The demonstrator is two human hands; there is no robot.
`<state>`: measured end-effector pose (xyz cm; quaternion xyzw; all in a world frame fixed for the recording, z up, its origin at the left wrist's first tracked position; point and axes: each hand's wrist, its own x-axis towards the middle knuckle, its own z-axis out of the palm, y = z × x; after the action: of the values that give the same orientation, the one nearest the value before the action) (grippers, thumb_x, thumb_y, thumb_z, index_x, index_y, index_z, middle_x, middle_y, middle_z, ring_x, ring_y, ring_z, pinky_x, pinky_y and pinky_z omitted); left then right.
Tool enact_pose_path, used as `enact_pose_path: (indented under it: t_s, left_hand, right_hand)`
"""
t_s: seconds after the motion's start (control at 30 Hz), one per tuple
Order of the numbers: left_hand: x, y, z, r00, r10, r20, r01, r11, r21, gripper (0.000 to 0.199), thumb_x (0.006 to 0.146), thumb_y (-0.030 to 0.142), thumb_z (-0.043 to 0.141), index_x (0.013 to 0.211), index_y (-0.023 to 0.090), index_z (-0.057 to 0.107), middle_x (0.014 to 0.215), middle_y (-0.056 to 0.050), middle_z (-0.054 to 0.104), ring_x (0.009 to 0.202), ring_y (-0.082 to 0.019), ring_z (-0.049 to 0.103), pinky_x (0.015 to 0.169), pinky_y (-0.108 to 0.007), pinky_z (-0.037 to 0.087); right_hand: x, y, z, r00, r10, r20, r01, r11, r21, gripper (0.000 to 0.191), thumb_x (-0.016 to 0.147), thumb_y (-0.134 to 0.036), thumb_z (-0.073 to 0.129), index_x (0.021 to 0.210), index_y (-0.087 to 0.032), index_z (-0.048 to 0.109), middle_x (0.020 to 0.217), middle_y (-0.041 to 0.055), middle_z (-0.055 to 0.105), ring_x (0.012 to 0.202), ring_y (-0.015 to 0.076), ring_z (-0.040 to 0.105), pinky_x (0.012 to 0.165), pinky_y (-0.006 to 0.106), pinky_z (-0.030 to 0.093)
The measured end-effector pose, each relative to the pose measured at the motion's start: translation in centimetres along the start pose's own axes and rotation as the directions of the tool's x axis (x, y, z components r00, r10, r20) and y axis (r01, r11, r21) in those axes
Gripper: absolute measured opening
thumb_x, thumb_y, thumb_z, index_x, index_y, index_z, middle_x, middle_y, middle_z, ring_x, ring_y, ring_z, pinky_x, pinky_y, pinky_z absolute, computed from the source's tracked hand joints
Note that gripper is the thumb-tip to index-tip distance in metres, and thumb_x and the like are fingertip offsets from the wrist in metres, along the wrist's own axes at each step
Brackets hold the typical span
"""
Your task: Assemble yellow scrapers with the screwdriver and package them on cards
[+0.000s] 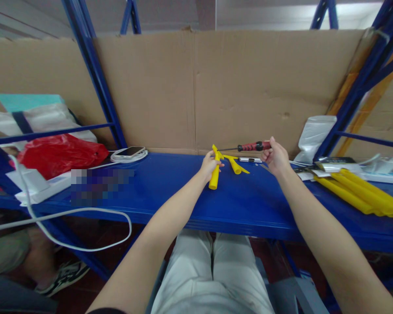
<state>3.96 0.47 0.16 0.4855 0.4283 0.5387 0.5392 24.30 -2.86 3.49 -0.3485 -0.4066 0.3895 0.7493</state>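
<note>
My left hand (210, 165) is wrapped round a yellow plastic handle piece (213, 179), its tube end pointing down over the blue shelf. In my right hand (275, 157) is a red and black screwdriver (253, 146), gripped at the end of its handle. The screwdriver lies level, its thin shaft reaching left to the top of the yellow handle piece. I cannot tell whether the tip sits in a screw. Just right of my left hand, a second yellow piece (236, 168) of similar shape rests on the shelf.
Yellow tubular pieces (363, 192) lie at the right beside a white plastic bag (315, 137). At the left are a phone (130, 151) on a coiled white cable, a red bag (63, 152) and a power strip (49, 192). A cardboard wall (242, 87) stands behind.
</note>
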Motion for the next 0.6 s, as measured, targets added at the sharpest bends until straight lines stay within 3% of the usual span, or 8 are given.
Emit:
enact_pose_path:
  t_s: [0.27,0.6]
  left_hand:
    - [0.07,0.02,-0.06,1.000,-0.006,-0.012,0.006,1.000,-0.020,0.069,0.068,-0.004,0.051,0.130,0.025,0.043,0.114,-0.008,0.062,0.064,-0.012,0.067,0.042,-0.017,0.041]
    - [-0.11,0.09,-0.02,1.000,-0.015,0.002,0.015,1.000,-0.019,0.068,0.068,-0.005,0.049,0.129,0.024,0.043,0.115,-0.009,0.061,0.063,-0.012,0.067,0.040,-0.017,0.039]
  right_hand:
    - [-0.56,-0.51,0.36,0.997,-0.009,0.075,0.009,1.000,-0.006,0.021,0.083,-0.038,0.063,0.076,-0.021,0.051,0.051,-0.0069,0.051,0.039,0.0064,0.046,0.038,0.016,0.039]
    - [-0.12,-0.32,0.17,1.000,0.010,-0.007,-0.009,1.000,0.019,0.039,0.074,-0.046,0.071,0.067,-0.021,0.041,0.050,-0.0084,0.046,0.040,0.0062,0.046,0.039,0.017,0.041]
